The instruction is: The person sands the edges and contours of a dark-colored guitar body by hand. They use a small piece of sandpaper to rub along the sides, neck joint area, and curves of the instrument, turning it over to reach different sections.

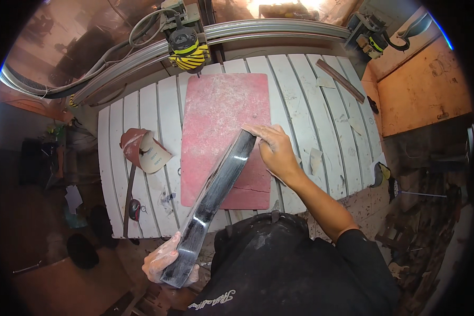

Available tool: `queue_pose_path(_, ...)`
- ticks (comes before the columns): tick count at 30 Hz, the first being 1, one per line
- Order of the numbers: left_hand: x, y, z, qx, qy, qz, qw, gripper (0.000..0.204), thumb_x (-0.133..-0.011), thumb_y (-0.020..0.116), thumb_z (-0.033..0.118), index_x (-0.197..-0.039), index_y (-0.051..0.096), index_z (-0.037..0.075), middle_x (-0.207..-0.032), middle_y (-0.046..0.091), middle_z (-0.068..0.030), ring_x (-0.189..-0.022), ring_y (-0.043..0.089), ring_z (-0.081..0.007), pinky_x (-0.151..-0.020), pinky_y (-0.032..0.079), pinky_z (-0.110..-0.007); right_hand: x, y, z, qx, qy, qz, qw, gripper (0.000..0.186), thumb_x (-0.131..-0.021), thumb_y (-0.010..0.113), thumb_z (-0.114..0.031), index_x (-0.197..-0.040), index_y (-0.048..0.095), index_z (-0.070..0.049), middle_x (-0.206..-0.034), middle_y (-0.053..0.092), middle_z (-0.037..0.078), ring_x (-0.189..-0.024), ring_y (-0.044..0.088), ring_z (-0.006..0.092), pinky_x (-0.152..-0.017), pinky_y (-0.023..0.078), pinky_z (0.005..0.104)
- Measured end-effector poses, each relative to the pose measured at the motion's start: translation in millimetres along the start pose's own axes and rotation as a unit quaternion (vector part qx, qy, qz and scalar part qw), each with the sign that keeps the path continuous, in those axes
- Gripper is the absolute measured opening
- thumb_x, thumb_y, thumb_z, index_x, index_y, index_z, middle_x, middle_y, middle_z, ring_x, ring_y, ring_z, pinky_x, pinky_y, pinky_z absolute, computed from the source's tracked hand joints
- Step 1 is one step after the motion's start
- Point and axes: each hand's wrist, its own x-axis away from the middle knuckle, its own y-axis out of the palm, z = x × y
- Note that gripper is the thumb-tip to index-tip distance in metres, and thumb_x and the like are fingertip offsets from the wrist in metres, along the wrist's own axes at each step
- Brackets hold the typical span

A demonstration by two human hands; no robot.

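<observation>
A person's two bare hands hold a long dark bar (pixel 210 203), one at each end. The left hand (pixel 160 260) is wrapped around the lower end, with fingers showing on both sides; the right hand (pixel 274 147) grips the upper end, its fingers laid across the tip. The bar slants from lower left to upper right in front of a red board (pixel 224 105), its lower end reaching past the near edge of the desk (pixel 163 116). Whether it touches the board cannot be told.

Handling it well probably means supporting both ends evenly so the bar does not twist. The fingers look powdery, so a firm, full grip seems wiser than a fingertip hold. Tilting the face to the light should help, since bright reflections make streaks easier to find.

The bar is straight-sided, with a black, semi-glossy face brushed with fine greyish streaks. The red board is flat and rectangular with rounded corners, its surface scuffed with pale dust and marked by a thin dark line near the lower right. The desk is off-white, slatted and grooved. On its left lies a loosely curled sheet of sandpaper (pixel 133 141), red-brown outside, pale inside.
</observation>
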Motion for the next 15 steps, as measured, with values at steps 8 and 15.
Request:
queue_pose_path(8,6.1,-1.6,-1.8,0.023,-0.017,-0.002,1.0,0.063,-0.082,0.091,0.03,-0.12,0.05,0.001,-0.114,0.07,-0.0346,-0.111,0.075,-0.0427,-0.1,0.062,-0.051,-5.6,-5.1,-4.9,-0.033,0.07,-0.032,0.996,0.062,-0.081,0.052,0.016,-0.13,0.077,-0.011,-0.136,0.075,0.013,-0.108,0.07,0.0244,-0.092,0.048,0.036)
queue_pose_path(15,16.4,-4.6,-12.6,0.056,-0.014,0.005,0.998,0.064,-0.083,0.091,0.023,-0.124,0.046,0.0,-0.119,0.066,-0.0404,-0.116,0.072,-0.0442,-0.106,0.059,-0.052,13.6,-3.0,-24.9,-0.029,-0.085,-0.019,0.996,0.057,-0.08,0.058,0.008,-0.129,0.077,-0.013,-0.131,0.075,0.012,-0.108,0.071,0.0284,-0.089,0.053,0.0398)
